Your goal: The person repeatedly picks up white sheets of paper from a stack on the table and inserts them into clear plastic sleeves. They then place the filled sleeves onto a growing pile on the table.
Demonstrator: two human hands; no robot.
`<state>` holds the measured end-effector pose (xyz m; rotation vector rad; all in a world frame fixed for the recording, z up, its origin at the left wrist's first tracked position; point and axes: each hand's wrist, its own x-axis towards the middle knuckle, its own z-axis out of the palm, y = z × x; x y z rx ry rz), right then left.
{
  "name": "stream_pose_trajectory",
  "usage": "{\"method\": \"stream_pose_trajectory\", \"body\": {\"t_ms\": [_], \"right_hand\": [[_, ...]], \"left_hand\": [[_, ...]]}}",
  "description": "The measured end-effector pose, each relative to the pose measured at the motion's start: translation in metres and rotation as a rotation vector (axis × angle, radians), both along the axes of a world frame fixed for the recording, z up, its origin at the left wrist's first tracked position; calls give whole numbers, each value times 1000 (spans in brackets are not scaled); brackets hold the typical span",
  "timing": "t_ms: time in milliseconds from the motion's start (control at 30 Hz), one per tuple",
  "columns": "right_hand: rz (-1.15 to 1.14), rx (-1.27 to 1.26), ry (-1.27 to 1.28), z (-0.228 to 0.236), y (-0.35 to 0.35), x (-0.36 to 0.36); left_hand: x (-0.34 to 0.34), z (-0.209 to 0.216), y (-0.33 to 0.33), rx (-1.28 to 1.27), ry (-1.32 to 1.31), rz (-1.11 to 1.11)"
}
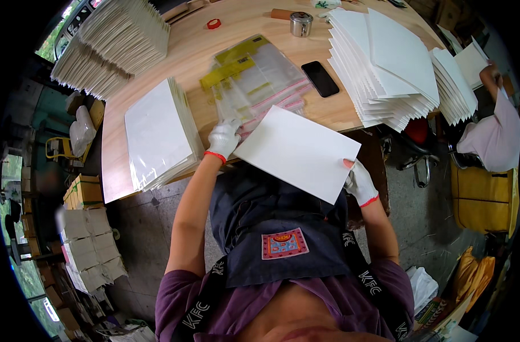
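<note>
My right hand (360, 181), in a white glove with a red cuff, grips the right edge of a blank white sheet-like board (299, 153) held tilted over my lap at the table's front edge. The thumb tip lies bare on its face. In a matching glove, my left hand (224, 138) has its fingers closed at the near left corner of the clear plastic bags (265, 71). Its fingertips are partly hidden. These bags have yellow-green printed bands and pink strips, and lie in a loose, overlapping pile.
Left of the bags stands a stack of bagged white boards (157, 131). Tall paper stacks (114, 43) rise behind it. A black phone (320, 79), a metal cup (301, 24) and fanned white boards (382, 62) occupy the right side. Another person's arm (492, 80) shows at far right.
</note>
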<state>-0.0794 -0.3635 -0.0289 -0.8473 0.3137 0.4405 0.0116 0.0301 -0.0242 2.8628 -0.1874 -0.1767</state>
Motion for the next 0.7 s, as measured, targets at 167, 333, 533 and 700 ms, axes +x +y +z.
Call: {"method": "stream_pose_trajectory", "body": {"t_ms": [167,333,533,700], "right_hand": [[-56,36,26,-40,-11,2],[-201,10,68,-18,2,-4],[159,-65,-48,5,-4,-6],[60,7,-23,-2,4,-10]], "left_hand": [[2,-16,0,48,-233,103],[-6,-9,6,23,-423,182],[-7,-9,10,-75,-374,210],[-10,-28,9,-29,-411,185]]}}
